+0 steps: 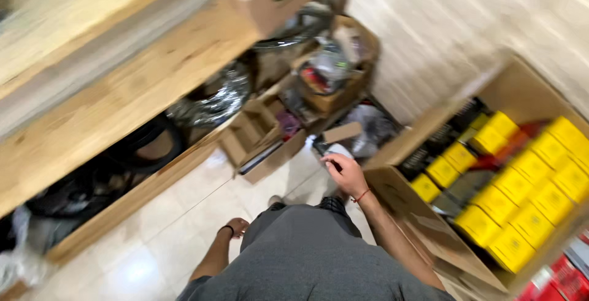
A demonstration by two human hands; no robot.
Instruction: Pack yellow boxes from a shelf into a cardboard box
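Observation:
The picture is motion-blurred. My right hand [347, 176] reaches forward at the corner of a large open cardboard box [410, 215]. Its fingers are closed on a small dark object [335, 165], whose shape is too blurred to tell. A red cord circles that wrist. My left hand [236, 225] hangs low beside my grey-clothed body [307, 258], with its fingers curled in and nothing seen in them. The large box holds several yellow packets [534, 190] in rows and some dark items.
A wooden shelf unit [123, 98] runs along the left, with dark coiled things on its low level. Small open cardboard boxes [264, 141] and a box of mixed clutter [334, 74] crowd the pale tiled floor [184, 221] ahead. Red packages [561, 279] show at the bottom right.

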